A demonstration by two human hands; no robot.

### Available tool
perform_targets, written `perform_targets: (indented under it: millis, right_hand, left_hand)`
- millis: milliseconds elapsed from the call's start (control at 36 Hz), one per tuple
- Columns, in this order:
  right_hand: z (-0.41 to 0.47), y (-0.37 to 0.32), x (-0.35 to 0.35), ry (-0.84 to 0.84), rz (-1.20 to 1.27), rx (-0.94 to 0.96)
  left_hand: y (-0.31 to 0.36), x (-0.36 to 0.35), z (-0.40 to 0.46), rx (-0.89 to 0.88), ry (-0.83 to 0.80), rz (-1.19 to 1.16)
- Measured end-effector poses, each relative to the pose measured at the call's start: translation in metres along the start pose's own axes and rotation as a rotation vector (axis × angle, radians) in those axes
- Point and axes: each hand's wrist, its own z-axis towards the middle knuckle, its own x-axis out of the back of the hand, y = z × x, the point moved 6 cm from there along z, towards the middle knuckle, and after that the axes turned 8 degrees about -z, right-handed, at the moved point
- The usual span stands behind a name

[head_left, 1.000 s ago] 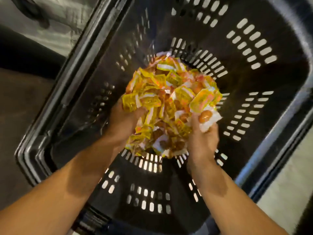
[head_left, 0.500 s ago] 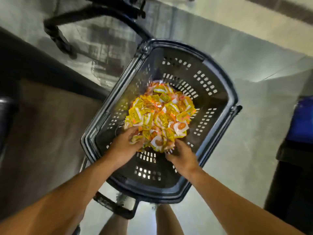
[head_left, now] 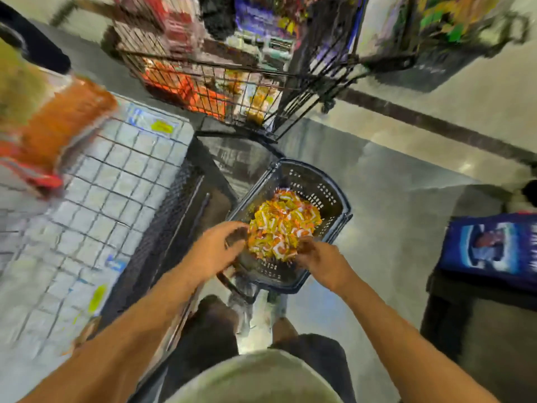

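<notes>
A bunch of yellow and orange sachets (head_left: 283, 228) sits over the middle of a black basket (head_left: 340, 205), held between the person's two hands. The left hand (head_left: 216, 250) is curled against the bunch's left edge, thumb and fingers bent round it. The right hand (head_left: 318, 261) grips the near right edge, its fingertips tucked into the sachets. Motion blur hides whether the bunch hangs free of the basket's bottom or rests on it.

The basket stands on a shiny grey floor (head_left: 401, 205), tilted in the view, with its slotted walls showing around the sachets. Its near rim lies just beyond the person's feet. A dark handle loops out at the near left corner, under the left wrist.

To the left, just beside the basket, a dark mesh stand carries a white wire shelf (head_left: 110, 181) with yellow tags on it. Blurred orange packs (head_left: 58, 123) lie at the shelf's far left. Beyond the basket stands a black wire rack (head_left: 232, 91) filled with coloured goods. Well to the right, a blue pack (head_left: 494, 245) lies on a dark stand.
</notes>
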Motion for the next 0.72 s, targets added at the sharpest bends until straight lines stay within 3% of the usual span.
perform_targets:
  millis: [139,306,722]
  right_hand:
    - [-0.074,-0.031,0.016,0.100,-0.058,0.164]
    - [-0.133,-0.046,0.010,0.104,-0.159,0.316]
    - [-0.142,-0.125,-0.020,-0.146,-0.315,0.570]
  left_hand:
    - [0.022,0.018,-0.083,-0.016,0.075,-0.037]
    - [0.010,0.011,-0.164,-0.018,0.227,-0.054]
    - [-0.003,0.022,-0.271,0.110,0.446,-0.089]
